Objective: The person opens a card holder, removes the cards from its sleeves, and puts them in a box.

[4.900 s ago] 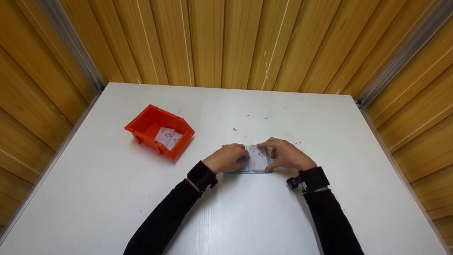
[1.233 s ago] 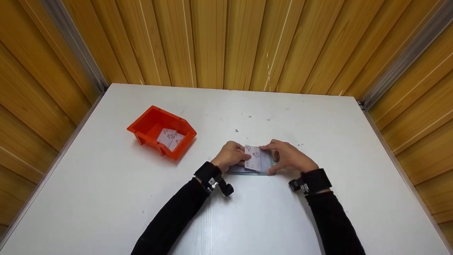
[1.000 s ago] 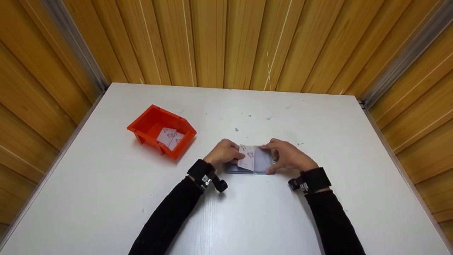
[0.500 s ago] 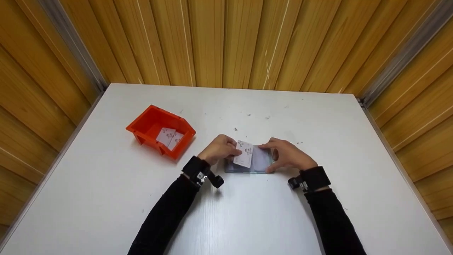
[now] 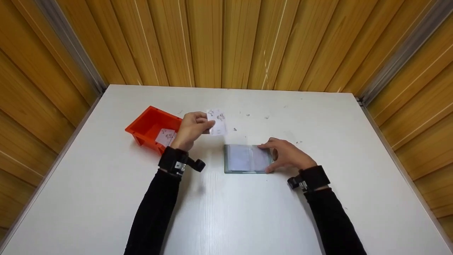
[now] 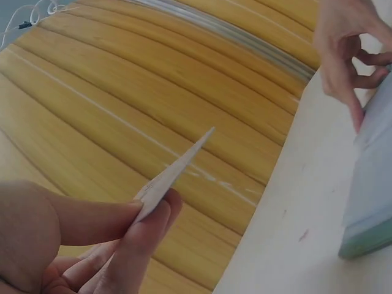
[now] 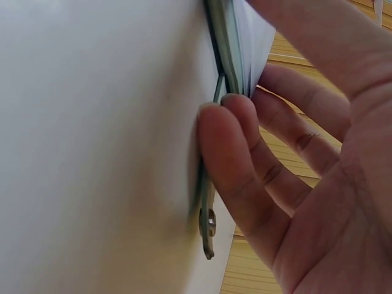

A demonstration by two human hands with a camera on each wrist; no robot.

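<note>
My left hand [image 5: 191, 129] pinches a white printed card [image 5: 217, 122] between thumb and fingers, raised above the table beside the bin. In the left wrist view the card [image 6: 174, 174] appears nearly edge-on. The card holder [image 5: 239, 158], green-edged with clear plastic sleeves, lies spread on the table. My right hand [image 5: 288, 156] grips its right side, thumb at the near corner and index finger at the far one. Seen from the right wrist, fingers [image 7: 223, 147] curl against the holder's edge, near a flap with a metal snap [image 7: 208, 222].
An orange-red bin [image 5: 141, 124] stands at the left, partly behind my left hand. White printed cards [image 5: 165, 136] lie inside it. The white table [image 5: 244, 212] ends at a wood-patterned wall [image 5: 226, 42].
The card, earlier lying on the holder's right page, has been lifted off by my left hand. It has travelled left and away toward the bin. My right hand stays at the holder.
</note>
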